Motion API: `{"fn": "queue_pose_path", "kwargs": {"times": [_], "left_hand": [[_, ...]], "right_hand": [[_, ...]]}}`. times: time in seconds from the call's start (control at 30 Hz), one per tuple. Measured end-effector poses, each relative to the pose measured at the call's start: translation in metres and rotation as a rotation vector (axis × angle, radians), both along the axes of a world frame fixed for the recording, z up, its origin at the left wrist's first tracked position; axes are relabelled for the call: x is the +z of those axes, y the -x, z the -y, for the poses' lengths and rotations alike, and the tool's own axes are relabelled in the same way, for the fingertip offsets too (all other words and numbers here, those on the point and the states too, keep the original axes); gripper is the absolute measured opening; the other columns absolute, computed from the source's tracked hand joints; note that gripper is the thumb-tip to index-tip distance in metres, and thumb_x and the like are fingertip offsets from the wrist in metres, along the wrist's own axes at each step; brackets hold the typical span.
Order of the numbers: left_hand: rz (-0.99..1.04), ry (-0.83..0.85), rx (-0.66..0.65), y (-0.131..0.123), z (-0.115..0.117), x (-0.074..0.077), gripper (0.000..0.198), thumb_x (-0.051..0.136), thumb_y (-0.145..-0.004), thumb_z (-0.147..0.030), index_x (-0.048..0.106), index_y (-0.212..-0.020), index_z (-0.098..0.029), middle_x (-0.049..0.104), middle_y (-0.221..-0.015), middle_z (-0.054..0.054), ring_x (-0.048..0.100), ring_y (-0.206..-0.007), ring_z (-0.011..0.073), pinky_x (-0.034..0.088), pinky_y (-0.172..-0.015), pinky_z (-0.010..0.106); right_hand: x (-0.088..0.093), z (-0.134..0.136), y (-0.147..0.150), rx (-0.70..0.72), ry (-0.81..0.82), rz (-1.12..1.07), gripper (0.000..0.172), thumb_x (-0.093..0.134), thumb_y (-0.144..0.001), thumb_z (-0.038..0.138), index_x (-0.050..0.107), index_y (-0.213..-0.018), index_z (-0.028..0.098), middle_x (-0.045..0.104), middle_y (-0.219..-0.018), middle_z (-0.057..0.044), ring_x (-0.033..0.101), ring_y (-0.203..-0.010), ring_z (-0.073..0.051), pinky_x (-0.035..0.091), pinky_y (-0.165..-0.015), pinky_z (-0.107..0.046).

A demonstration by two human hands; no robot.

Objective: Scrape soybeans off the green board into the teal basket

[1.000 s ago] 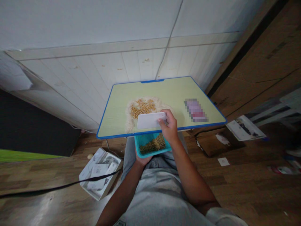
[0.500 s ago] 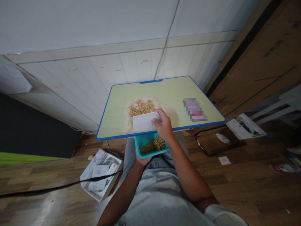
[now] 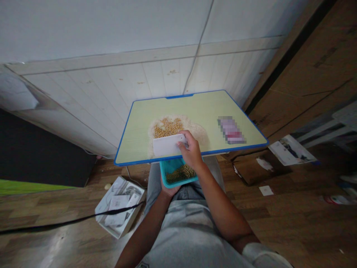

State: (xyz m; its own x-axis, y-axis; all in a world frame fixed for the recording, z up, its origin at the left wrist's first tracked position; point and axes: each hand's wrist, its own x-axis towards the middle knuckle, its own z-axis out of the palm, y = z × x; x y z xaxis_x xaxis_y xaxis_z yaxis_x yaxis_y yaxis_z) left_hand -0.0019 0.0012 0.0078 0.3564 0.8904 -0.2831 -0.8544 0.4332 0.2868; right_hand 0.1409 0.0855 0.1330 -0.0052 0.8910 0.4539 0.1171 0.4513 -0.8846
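My right hand point(image 3: 190, 149) grips a flat white card point(image 3: 166, 145) by its right end, thumb on the near face. The card stands on edge at the near side of a heap of yellow soybeans point(image 3: 167, 128). Pale grains that look like rice point(image 3: 195, 130) lie around the beans on the tabletop. Below the table's front edge, my left hand point(image 3: 170, 190) supports a teal plastic basin point(image 3: 178, 184) from underneath, its fingers mostly hidden. Inside the basin is a pile of soybeans point(image 3: 181, 173).
The small table point(image 3: 139, 115) has a pale green top with a blue rim. A blurred-out pinkish object point(image 3: 231, 130) lies on its right side. On the floor are an open white box point(image 3: 119, 208) at left and a cardboard box point(image 3: 252, 169) at right. A white wall stands behind.
My right hand and the white card have shifted slightly left along the table's front edge. My left hand and the basin stay in about the same place.
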Motion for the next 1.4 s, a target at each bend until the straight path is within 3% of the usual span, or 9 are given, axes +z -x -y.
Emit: {"fn": "queue_pose_path", "kwargs": {"times": [0.2, 0.37, 0.53, 0.73, 0.87, 1.03, 1.4], "left_hand": [[-0.019, 0.107, -0.019, 0.011, -0.002, -0.036, 0.074, 0.029, -0.118, -0.062, 0.095, -0.128, -0.028, 0.088, -0.152, 0.008, 0.030, -0.188, 0.0315, 0.000, -0.154, 0.066], [-0.019, 0.137, -0.010, 0.015, -0.003, -0.049, 0.072, 0.030, -0.118, -0.063, 0.094, -0.129, -0.033, 0.089, -0.150, 0.003, 0.033, -0.187, 0.0290, 0.002, -0.155, 0.061], [-0.050, 0.185, 0.021, 0.014, -0.003, -0.046, 0.072, 0.028, -0.119, -0.058, 0.095, -0.123, -0.032, 0.093, -0.139, 0.003, 0.038, -0.185, 0.0295, 0.005, -0.156, 0.061], [-0.098, 0.212, 0.061, 0.008, -0.002, -0.038, 0.061, 0.039, -0.116, -0.062, 0.092, -0.126, -0.033, 0.093, -0.138, 0.005, 0.060, -0.171, 0.0333, 0.025, -0.153, 0.061], [-0.164, 0.224, 0.079, 0.003, -0.001, -0.026, 0.059, 0.043, -0.114, -0.065, 0.092, -0.123, -0.033, 0.092, -0.140, 0.008, 0.065, -0.164, 0.0389, 0.038, -0.148, 0.067], [-0.184, 0.264, 0.096, -0.001, -0.001, -0.014, 0.062, 0.040, -0.114, -0.065, 0.090, -0.123, -0.029, 0.093, -0.135, 0.009, 0.063, -0.167, 0.0392, 0.035, -0.149, 0.068], [-0.175, 0.284, 0.097, -0.003, -0.002, -0.009, 0.058, 0.043, -0.113, -0.062, 0.091, -0.122, -0.030, 0.091, -0.139, 0.011, 0.056, -0.174, 0.0381, 0.037, -0.148, 0.067]], "right_hand": [[-0.008, -0.013, -0.018, -0.263, -0.082, -0.053, 0.027, 0.066, -0.098, 0.041, 0.068, -0.122, 0.028, 0.076, -0.105, -0.003, 0.072, -0.094, -0.025, 0.059, -0.084, -0.035], [-0.010, -0.023, -0.045, -0.462, -0.115, -0.054, 0.025, 0.068, -0.100, 0.040, 0.068, -0.122, 0.028, 0.077, -0.101, -0.003, 0.073, -0.091, -0.024, 0.058, -0.078, -0.033], [-0.010, -0.020, -0.053, -0.494, -0.095, -0.025, 0.027, 0.070, -0.099, 0.039, 0.072, -0.124, 0.028, 0.080, -0.099, -0.003, 0.074, -0.086, -0.025, 0.060, -0.080, -0.036], [-0.007, -0.012, -0.050, -0.400, -0.014, -0.045, 0.028, 0.073, -0.097, 0.035, 0.076, -0.123, 0.027, 0.081, -0.102, -0.005, 0.075, -0.089, -0.026, 0.063, -0.085, -0.039], [-0.007, -0.010, -0.050, -0.364, -0.013, -0.066, 0.029, 0.074, -0.095, 0.037, 0.076, -0.122, 0.027, 0.082, -0.101, -0.004, 0.075, -0.088, -0.026, 0.061, -0.081, -0.037], [-0.007, -0.010, -0.050, -0.374, -0.014, -0.058, 0.030, 0.073, -0.094, 0.039, 0.077, -0.121, 0.026, 0.082, -0.102, -0.005, 0.074, -0.087, -0.025, 0.059, -0.079, -0.036], [-0.007, -0.011, -0.050, -0.349, -0.030, -0.048, 0.029, 0.073, -0.094, 0.039, 0.076, -0.120, 0.027, 0.082, -0.101, -0.004, 0.076, -0.088, -0.025, 0.058, -0.079, -0.035]]}}
